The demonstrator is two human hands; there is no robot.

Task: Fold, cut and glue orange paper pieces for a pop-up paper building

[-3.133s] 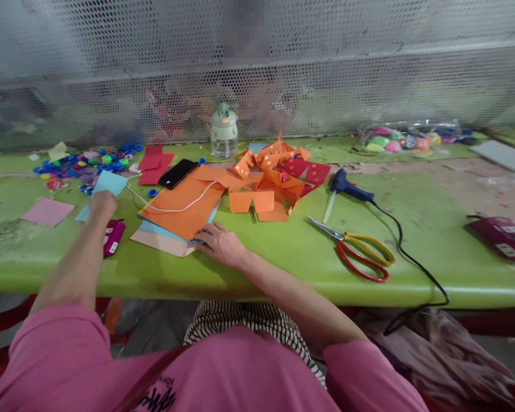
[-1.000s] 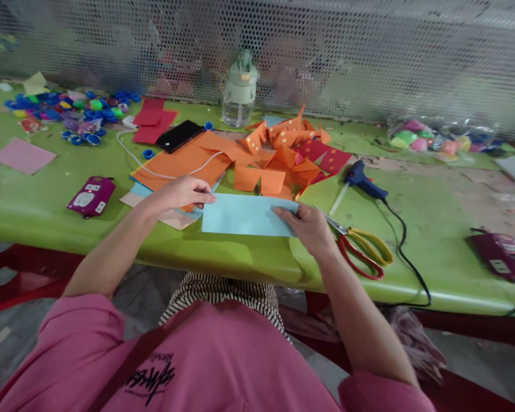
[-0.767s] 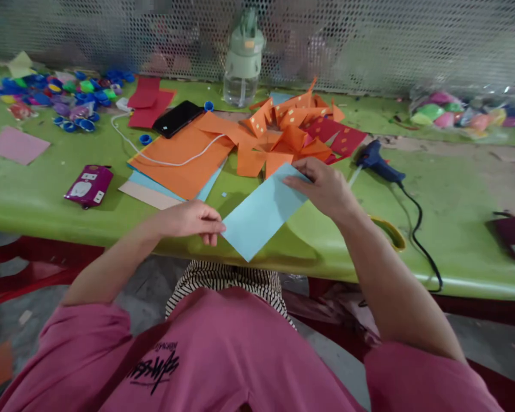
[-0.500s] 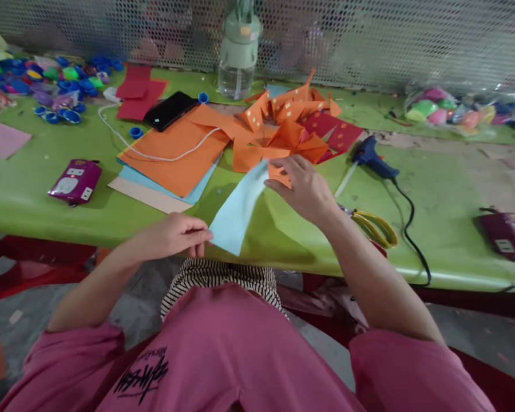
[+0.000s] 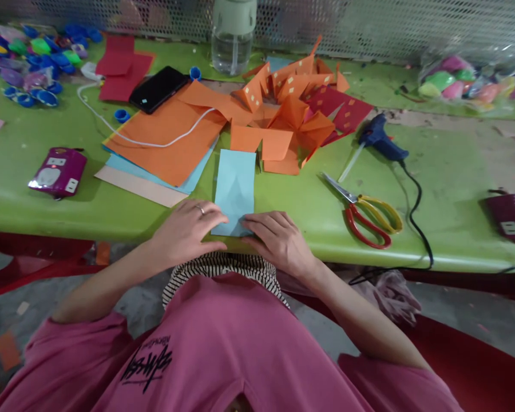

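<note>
A light-blue paper strip (image 5: 235, 177) lies lengthwise on the green table, its lower end at the front edge. At its lower left corner is my left hand (image 5: 193, 229), a ring on one finger, with fingertips on top of the paper and the thumb lower by the edge. My right hand (image 5: 278, 237) grips the lower right corner in much the same way, fingers bent over the sheet. Part of the lower end is hidden by the fingers. Just beyond the strip sit folded orange paper pieces (image 5: 277, 143), some bearing small pale squares.
Scissors (image 5: 360, 212) and a blue glue gun (image 5: 380, 137) with a black cord lie to the right. Stacked orange paper (image 5: 167, 154), a black phone (image 5: 158, 88) and a purple power socket (image 5: 59, 171) are on the left. A water bottle (image 5: 233, 43) stands at the back.
The blue strip has come down from a slant in the air to lie flat and straight. My right hand has moved down and toward me to its lower end; my left stays near the edge.
</note>
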